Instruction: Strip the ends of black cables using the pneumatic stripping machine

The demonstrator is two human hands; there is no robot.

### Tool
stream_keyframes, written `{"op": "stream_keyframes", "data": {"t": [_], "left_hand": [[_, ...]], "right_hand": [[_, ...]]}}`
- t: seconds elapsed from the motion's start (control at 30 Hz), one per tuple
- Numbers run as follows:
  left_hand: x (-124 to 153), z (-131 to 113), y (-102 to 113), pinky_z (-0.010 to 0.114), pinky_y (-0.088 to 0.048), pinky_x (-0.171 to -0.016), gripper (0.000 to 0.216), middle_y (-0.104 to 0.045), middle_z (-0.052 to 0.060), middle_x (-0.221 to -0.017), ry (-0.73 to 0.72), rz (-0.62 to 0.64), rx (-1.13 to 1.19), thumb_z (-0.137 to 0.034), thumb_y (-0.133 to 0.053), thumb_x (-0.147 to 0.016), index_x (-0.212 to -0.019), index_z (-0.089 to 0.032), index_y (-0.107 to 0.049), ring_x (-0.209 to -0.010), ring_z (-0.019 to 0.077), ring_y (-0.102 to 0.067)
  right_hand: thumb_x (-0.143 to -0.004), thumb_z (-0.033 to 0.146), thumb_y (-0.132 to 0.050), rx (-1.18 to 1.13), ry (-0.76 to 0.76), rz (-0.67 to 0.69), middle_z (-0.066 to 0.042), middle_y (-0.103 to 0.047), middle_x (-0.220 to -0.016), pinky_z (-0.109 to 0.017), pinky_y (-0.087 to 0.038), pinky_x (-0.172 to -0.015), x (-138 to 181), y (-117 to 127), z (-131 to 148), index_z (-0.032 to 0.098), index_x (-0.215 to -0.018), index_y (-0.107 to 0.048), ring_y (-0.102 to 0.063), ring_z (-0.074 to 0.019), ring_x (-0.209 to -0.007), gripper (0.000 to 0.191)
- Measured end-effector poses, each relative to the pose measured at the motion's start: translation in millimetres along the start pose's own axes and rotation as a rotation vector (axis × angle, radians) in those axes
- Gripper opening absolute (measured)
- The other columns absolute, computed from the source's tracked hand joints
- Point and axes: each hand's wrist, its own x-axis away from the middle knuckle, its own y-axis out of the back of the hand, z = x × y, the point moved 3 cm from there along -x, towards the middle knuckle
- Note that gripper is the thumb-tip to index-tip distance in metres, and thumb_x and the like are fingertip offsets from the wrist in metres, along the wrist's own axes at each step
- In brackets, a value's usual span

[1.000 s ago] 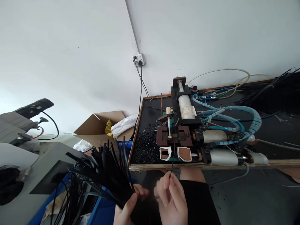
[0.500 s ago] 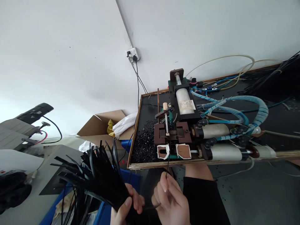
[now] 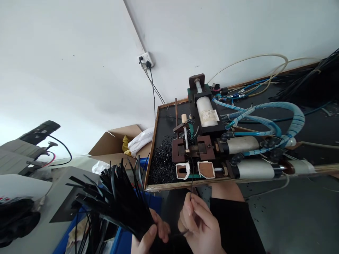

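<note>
My left hand point(image 3: 150, 234) is closed round a bundle of black cable pieces point(image 3: 116, 201) that fans out up and to the left. My right hand point(image 3: 198, 225) pinches one thin black cable point(image 3: 191, 183) between thumb and fingers. The cable's tip points up into the gap between the two white-edged guides point(image 3: 197, 170) at the front of the pneumatic machine point(image 3: 209, 141). Both hands are at the bottom of the view, just below the bench's wooden front edge point(image 3: 238, 180).
A heap of small black cut bits point(image 3: 162, 162) lies on the bench left of the machine. Blue and beige hoses point(image 3: 265, 120) coil to the right. An open cardboard box point(image 3: 116, 141), a blue crate point(image 3: 124, 240) and grey equipment point(image 3: 29, 148) stand at left. My knee point(image 3: 225, 190) is under the bench.
The view has drifted, so the machine sits higher and further left. My right hand has pushed the single cable up toward the guides. The bundle stays in my left hand.
</note>
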Motion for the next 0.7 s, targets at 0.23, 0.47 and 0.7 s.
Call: {"op": "stream_keyframes", "data": {"t": [0.23, 0.47, 0.7], "left_hand": [[-1.2, 4.8, 2.3, 0.033, -0.05, -0.063, 0.04, -0.061, -0.004, -0.057, 0.005, 0.018, -0.003, -0.045, -0.098, -0.07, -0.08, -0.022, -0.067, -0.049, 0.015, -0.058], [-0.7, 1.8, 0.8, 0.032, -0.05, -0.064, 0.039, -0.063, -0.004, -0.057, 0.02, 0.015, -0.002, -0.043, -0.1, -0.068, -0.08, -0.022, -0.069, -0.049, 0.0148, -0.059], [-1.0, 3.5, 1.8, 0.032, -0.052, -0.063, 0.038, -0.065, -0.004, -0.056, 0.023, 0.022, 0.005, -0.042, -0.101, -0.068, -0.079, -0.022, -0.071, -0.049, 0.015, -0.061]], "right_hand": [[-0.094, 0.045, -0.079, -0.045, -0.014, 0.01, 0.012, -0.03, -0.041, -0.021, -0.015, -0.045, 0.1, 0.4, 0.3, 0.019, -0.072, -0.065, -0.011, -0.0052, -0.038, 0.036], [-0.093, 0.044, -0.08, -0.059, -0.027, 0.02, 0.012, -0.031, -0.041, -0.021, -0.016, -0.044, -1.2, -1.3, 0.7, 0.019, -0.072, -0.066, -0.012, -0.0052, -0.038, 0.036], [-0.094, 0.044, -0.079, -0.066, -0.029, 0.029, 0.012, -0.03, -0.041, -0.021, -0.016, -0.044, -1.1, 1.5, -1.7, 0.018, -0.074, -0.068, -0.012, -0.0054, -0.038, 0.034]]}}
